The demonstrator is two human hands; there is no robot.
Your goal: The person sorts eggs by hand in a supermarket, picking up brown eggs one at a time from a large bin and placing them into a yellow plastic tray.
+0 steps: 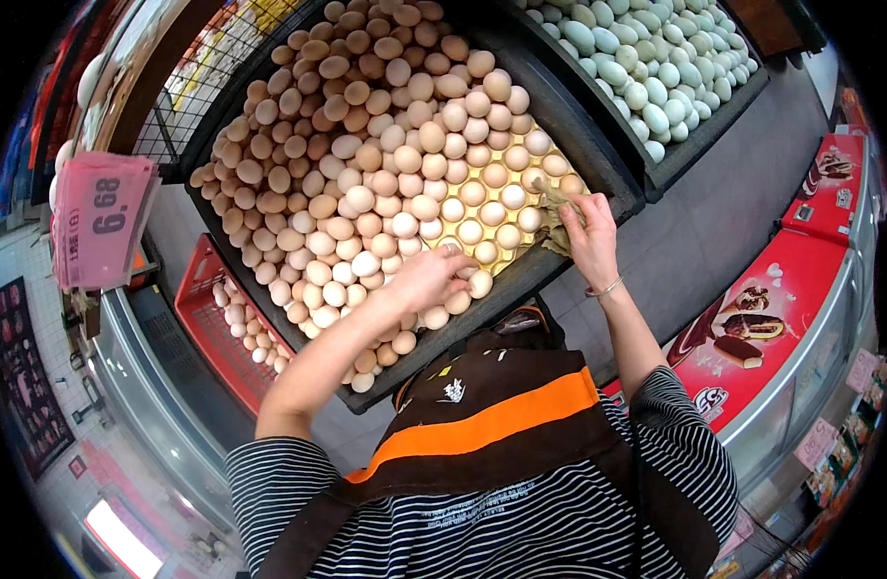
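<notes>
Brown and cream eggs [356,199] lie heaped in a large black display bin [584,155] before me. At the bin's near right, a yellow egg tray [502,263] holds rows of eggs in its cups. My left hand [434,279] reaches over the near edge of the heap, fingers curled down against eggs beside the tray. Whether an egg is inside those fingers is hidden. Pinched in my right hand [591,231] is a crumpled brownish-green cloth [556,213], held above the tray's right corner by the bin's rim.
Pale blue-green eggs [657,65] fill another black bin at the upper right. Left of my bin stands a red plastic crate [197,289] with more eggs. A pink price sign [103,221] hangs at the left. A red-topped freezer [761,318] stands on the right.
</notes>
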